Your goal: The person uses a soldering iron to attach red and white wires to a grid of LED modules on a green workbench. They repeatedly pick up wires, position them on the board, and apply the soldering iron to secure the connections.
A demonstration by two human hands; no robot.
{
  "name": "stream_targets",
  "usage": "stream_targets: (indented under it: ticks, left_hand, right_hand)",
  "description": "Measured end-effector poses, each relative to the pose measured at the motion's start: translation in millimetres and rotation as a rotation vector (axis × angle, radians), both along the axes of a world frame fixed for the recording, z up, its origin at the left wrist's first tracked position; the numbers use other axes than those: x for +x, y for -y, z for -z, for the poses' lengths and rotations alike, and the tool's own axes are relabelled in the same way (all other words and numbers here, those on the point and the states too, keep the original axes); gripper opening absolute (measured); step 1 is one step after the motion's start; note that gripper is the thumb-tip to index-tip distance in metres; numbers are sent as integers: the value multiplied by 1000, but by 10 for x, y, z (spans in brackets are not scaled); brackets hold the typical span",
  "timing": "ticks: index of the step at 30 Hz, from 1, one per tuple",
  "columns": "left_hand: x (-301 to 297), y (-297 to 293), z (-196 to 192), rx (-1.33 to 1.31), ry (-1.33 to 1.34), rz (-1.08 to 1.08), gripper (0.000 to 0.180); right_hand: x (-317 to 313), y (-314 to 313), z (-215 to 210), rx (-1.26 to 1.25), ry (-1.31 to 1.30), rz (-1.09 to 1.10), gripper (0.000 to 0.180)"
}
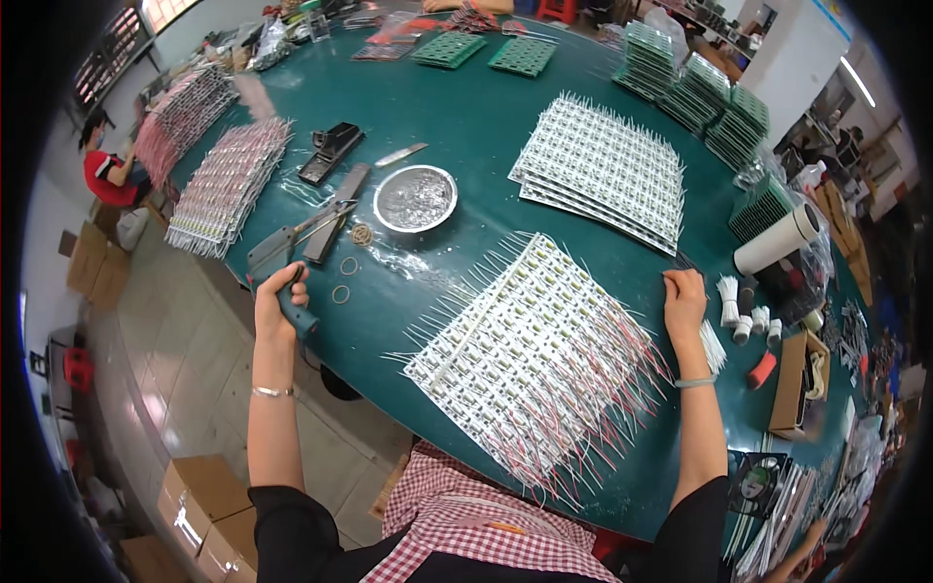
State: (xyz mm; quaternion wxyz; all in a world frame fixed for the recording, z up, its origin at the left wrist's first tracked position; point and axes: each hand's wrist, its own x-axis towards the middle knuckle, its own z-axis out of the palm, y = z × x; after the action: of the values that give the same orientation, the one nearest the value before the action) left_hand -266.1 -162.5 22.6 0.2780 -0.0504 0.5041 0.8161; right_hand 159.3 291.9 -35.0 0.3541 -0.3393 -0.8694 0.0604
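My left hand [279, 299] is wrapped around the green handle of a soldering gun [302, 318]. The gun's grey front reaches over a dark metal bar [338, 214] beside a bowl [415, 199] of silvery material. Before me lies a white panel of small circuit boards [530, 350], with white wires along its far left edge and red and white wires over its near right part. Past the panel's right edge, my right hand [686, 296] has its fingers pinched together. A thin dark shape shows at these fingertips, too small to name.
Stacked white panels [603, 165] lie at the far right, below green board stacks [649, 60]. Wired panels [230, 185] stand at the left edge. A white tube [777, 239], wire bundles [728, 301] and a cardboard box [799, 384] crowd the right. Rubber bands [340, 294] lie near the gun.
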Motion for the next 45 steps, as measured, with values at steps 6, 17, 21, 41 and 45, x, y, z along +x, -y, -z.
stream_targets:
  ticks: [6, 17, 21, 41, 45]
  left_hand:
    - [-598, -148, 139, -203, 102, 144, 18]
    - [-832, -23, 136, -1630, -931, 59, 63]
    - [11, -478, -201, -1443, -1377, -135, 29]
    - [1804, -1095, -11, -926, -1483, 489, 14]
    - [2049, -457, -242, -798, -1214, 377, 10]
  right_hand:
    - [96, -106, -105, 39, 11, -11, 7]
    - [153, -318, -151, 78, 34, 30, 6]
    - [9, 64, -385, 114, 33, 11, 17]
    - [-444, 1868, -522, -263, 531, -555, 71]
    - [-436, 1875, -488, -243, 528, -542, 69]
